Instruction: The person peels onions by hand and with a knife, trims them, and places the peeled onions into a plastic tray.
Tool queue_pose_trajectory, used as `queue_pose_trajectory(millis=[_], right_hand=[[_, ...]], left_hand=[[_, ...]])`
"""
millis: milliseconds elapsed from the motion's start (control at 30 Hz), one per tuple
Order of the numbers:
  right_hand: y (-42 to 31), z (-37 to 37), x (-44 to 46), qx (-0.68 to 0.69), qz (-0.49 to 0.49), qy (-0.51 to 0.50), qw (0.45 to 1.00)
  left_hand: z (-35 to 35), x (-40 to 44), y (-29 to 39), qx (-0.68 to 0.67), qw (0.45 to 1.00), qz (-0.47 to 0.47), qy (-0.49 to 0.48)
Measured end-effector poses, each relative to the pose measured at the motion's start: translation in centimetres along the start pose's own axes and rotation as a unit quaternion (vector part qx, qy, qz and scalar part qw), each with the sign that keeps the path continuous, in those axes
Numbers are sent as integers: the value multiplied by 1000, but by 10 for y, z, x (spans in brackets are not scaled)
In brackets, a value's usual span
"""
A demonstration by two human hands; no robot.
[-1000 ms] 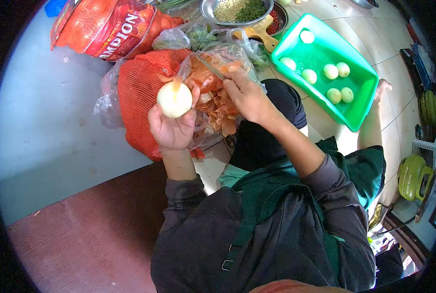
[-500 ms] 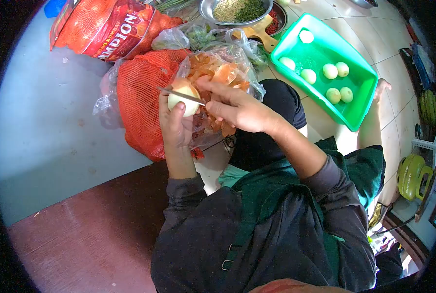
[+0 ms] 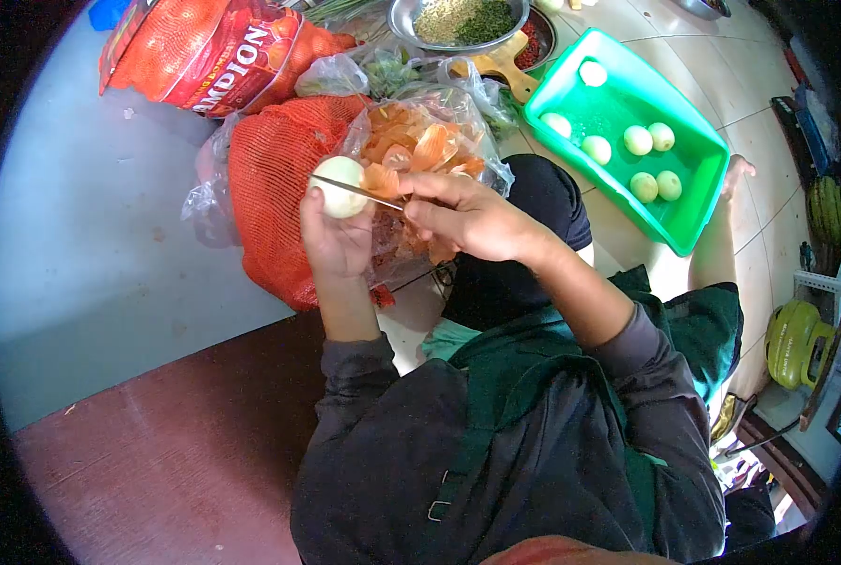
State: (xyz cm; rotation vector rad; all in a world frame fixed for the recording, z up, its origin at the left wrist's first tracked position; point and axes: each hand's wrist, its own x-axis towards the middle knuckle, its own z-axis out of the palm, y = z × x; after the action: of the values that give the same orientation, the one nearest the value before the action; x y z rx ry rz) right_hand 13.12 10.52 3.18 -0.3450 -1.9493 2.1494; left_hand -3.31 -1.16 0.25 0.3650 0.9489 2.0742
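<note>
Since half a second ago, the onion (image 3: 344, 169) in your left hand (image 3: 339, 235) sits slightly further left, and its top, brown with skin then, now shows white. A flap of skin (image 3: 381, 180) stands off its right side, beside the fingers of your right hand (image 3: 472, 218). The knife (image 3: 368, 195) crosses the onion at much the same slant as before. A full second ago your right hand was over the peelings (image 3: 439, 146); now it is back by the onion. On the far right, the green tub (image 3: 618, 102) and its seven peeled onions (image 3: 638, 140) stay as they were.

Your left hand is curled up around the onion from below, fingers and thumb clamped on it, holding it up in front of the red net sack (image 3: 270, 198) and the left edge of the peelings' plastic bag (image 3: 491, 174). The knife lies across the onion's near face, its tip towards the left; you cannot tell here how deep the edge bites, if at all. Your right hand is closed on the knife, the handle hidden inside your grip, with the index finger stretched left towards the flap and the thumb just below. Behind your right fingers lie the peelings, and the tub stands well apart, to the right of your knee (image 3: 543, 202)
</note>
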Motion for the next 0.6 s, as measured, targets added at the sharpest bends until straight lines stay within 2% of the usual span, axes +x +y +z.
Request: queue_pose_trajectory(millis=[33, 67, 133, 267, 367, 500, 600], right_hand=[[-3, -2, -3, 61, 32, -20, 997], [-5, -4, -6, 121, 63, -40, 990], [-7, -7, -6, 171, 39, -20, 984], [-15, -12, 2, -42, 96, 26, 994], [-13, -4, 4, -151, 18, 78, 985], [-10, 1, 6, -161, -30, 132, 978], [-19, 2, 2, -154, 13, 133, 979]], left_hand=[[0, 0, 2, -26, 999, -7, 24], [-5, 2, 4, -56, 998, -11, -4], [-14, 6, 7, -115, 991, -21, -60], [-14, 7, 8, -244, 957, -71, -138], [-15, 4, 6, -211, 964, -34, -156], [-4, -2, 8, 14, 989, 104, -107], [-1, -2, 12, 206, 953, 203, -91]])
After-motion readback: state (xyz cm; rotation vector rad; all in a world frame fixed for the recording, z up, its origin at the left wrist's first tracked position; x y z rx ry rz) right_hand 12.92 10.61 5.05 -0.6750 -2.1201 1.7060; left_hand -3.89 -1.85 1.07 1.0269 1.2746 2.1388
